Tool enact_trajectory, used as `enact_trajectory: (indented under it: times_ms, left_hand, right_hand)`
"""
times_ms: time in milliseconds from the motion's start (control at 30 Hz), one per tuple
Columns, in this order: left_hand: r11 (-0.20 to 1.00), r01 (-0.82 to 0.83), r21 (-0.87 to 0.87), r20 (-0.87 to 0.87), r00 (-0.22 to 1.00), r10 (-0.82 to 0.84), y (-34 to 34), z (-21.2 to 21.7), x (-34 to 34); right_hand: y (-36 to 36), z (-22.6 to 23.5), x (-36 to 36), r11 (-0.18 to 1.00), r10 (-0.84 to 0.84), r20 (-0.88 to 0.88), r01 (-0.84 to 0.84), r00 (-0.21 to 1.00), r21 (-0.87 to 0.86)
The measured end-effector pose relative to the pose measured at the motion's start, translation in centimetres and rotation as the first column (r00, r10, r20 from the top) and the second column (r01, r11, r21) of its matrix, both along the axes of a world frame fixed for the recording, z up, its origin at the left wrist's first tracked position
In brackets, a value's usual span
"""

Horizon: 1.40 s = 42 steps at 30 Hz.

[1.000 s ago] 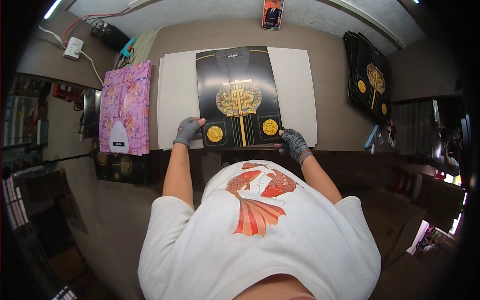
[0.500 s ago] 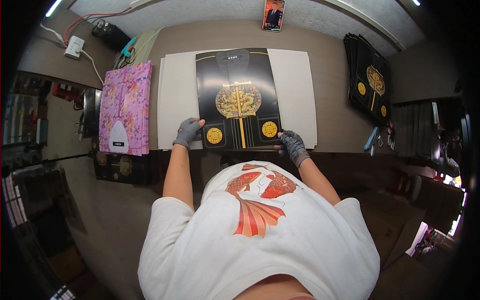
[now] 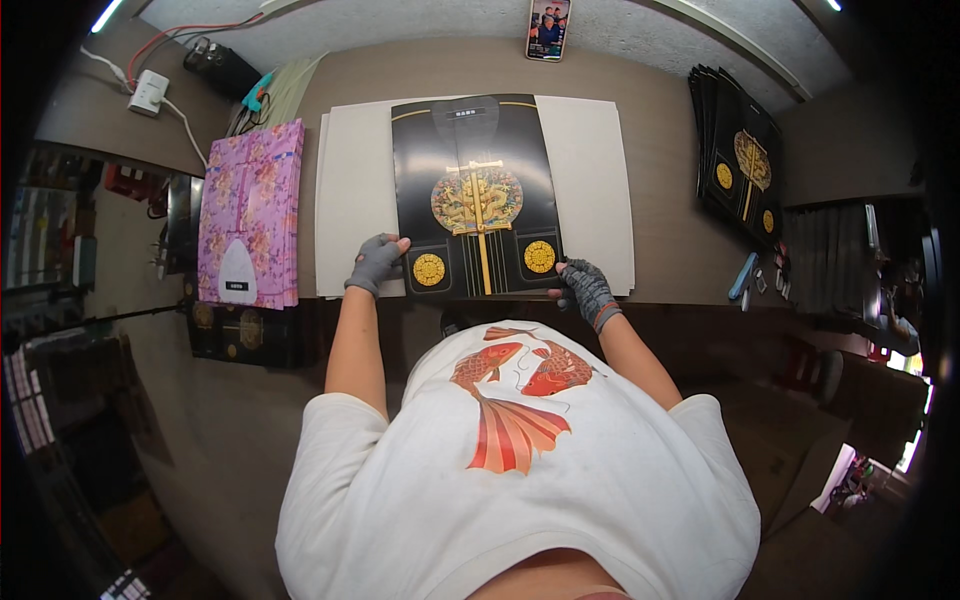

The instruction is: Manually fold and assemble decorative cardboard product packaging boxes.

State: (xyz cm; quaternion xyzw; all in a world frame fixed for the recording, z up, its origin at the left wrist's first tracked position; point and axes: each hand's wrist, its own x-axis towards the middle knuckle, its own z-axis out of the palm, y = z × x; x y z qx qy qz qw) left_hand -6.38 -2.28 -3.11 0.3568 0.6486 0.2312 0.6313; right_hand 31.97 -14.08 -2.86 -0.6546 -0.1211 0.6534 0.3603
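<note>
A flat black paper bag (image 3: pixel 480 140), printed like a jacket with a gold dragon medallion, lies in front of me over large white sheets (image 3: pixel 590 190). My left hand (image 3: pixel 376 264), in a grey fingerless glove, grips its lower left edge with the thumb on top; the other fingers are partly hidden. At the lower right corner, my right hand (image 3: pixel 585 288) in a dark patterned fingerless glove pinches the edge. The near edge of the bag lies close to the table's front edge.
Purple floral flat bags (image 3: pixel 250 200) are stacked at the left, and black ones (image 3: pixel 735 150) at the right. A phone (image 3: pixel 547 30) leans at the back. Blue-handled scissors (image 3: pixel 743 277) lie at the right front. A white power strip (image 3: pixel 149 92) and a dark bottle (image 3: pixel 220 68) stand far left.
The picture on the phone screen is different. Both hands keep their hold on the black bag, which has barely moved.
</note>
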Motion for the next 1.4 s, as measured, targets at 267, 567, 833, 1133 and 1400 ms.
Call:
enact_trajectory:
  times_ms: [267,567,833,1133,1400]
  left_hand:
    - [0.999,-0.03,-0.022,0.028,0.999,0.031,0.0,0.0,-0.1]
    - [1.0,-0.016,-0.02,0.044,0.999,0.017,0.1,-0.3,-0.3]
    - [1.0,0.007,-0.006,0.024,1.0,-0.007,0.0,0.4,0.1]
    - [0.999,-0.012,0.03,0.044,0.999,0.01,0.1,-1.6,-0.6]
    - [1.0,-0.017,-0.012,0.072,0.997,0.018,0.1,-0.4,-0.2]
  right_hand:
    - [-0.1,-0.1,0.0,1.0,0.005,0.015,-0.005,1.0,-0.001]
    - [0.1,-0.2,0.2,1.0,0.009,-0.021,-0.009,1.0,-0.002]
    - [0.0,0.0,0.3,1.0,0.022,-0.031,-0.021,0.999,0.013]
    - [0.0,0.1,0.4,1.0,0.03,-0.038,-0.03,0.999,0.008]
    - [0.1,-0.3,0.7,1.0,0.02,-0.059,-0.02,0.998,0.006]
